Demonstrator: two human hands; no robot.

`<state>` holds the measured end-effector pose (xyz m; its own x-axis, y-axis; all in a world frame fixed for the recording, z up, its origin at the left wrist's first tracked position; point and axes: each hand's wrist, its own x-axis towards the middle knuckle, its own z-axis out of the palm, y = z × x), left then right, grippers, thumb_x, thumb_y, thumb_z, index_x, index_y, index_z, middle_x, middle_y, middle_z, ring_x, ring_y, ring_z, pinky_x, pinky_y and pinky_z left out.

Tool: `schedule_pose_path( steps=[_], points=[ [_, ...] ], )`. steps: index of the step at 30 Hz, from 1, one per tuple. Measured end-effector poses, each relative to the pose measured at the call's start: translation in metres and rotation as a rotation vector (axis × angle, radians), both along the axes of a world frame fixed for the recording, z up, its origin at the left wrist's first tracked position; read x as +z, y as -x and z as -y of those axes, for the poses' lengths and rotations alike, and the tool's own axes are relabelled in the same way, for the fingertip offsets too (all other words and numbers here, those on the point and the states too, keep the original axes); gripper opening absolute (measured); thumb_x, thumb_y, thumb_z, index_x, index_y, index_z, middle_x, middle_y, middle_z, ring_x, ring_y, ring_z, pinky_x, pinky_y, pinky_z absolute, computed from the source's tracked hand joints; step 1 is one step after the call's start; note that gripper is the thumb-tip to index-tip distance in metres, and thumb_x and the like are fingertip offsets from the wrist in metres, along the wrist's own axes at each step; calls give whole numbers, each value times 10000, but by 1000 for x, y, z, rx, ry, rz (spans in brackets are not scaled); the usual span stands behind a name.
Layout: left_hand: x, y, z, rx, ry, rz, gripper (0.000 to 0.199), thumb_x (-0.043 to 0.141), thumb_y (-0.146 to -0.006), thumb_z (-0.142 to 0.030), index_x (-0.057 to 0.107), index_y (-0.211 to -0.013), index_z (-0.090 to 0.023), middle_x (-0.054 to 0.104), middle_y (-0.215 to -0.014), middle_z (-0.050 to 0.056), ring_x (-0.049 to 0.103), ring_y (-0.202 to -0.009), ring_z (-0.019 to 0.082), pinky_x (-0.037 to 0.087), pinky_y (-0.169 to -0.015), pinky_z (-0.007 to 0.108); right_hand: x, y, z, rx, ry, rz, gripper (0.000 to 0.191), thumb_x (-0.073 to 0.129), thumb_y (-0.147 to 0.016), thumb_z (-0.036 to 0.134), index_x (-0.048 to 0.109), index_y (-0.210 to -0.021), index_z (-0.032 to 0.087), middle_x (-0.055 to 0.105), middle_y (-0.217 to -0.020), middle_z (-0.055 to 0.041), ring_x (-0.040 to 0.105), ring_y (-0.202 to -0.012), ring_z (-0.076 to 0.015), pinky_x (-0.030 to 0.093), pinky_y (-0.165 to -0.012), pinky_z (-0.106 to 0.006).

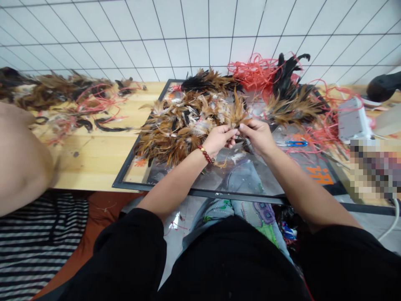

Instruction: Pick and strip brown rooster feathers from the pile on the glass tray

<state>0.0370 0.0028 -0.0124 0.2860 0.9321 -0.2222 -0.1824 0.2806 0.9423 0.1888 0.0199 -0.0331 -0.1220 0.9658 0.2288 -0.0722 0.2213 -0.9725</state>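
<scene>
Two hands nearly meeting | left hand [219,140]: thumb and finger pinching base of brown feather tuft [237,109] | right hand [259,134]: fingertips pinched at same base | long axis: away from person, toward tiled wall [194,25] | neither hand clearly nearer | tuft just beyond fingertips, beside feather pile [175,140]

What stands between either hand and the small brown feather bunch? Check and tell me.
Nothing visible does. The left hand and right hand meet at the base of the brown feather bunch, apparently pinching it. The large feather pile lies beside the left hand; the blue snips lie off to the right.
</scene>
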Motion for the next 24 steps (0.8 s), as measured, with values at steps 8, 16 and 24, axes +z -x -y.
schedule_pose_path(
  steps=[8,16,24],
  points=[
    [0,7,-2,-203,58,85,270,634,-901,-284,568,-702,-113,556,-561,-17,541,-476,57,408,-477,180,8,-10,4,339,224,-32,464,912,-521,495,668,-738,165,652,-652,-4,578,-584,-112,418,-533,-241],
    [-5,12,-3,-407,163,156,192,671,-873,-285,645,-826,-101,633,-676,21,639,-596,92,498,-567,208,8,-11,0,313,222,-107,438,888,-570,468,575,-541,163,500,-467,45,388,-442,-57,321,-451,-219],
    [-6,11,-3,-338,175,148,171,613,-913,-244,670,-890,-84,680,-740,55,659,-642,100,522,-646,241,4,-5,0,132,199,-142,394,919,-502,400,617,-605,168,560,-531,40,468,-473,-71,376,-473,-223]
  ],
)
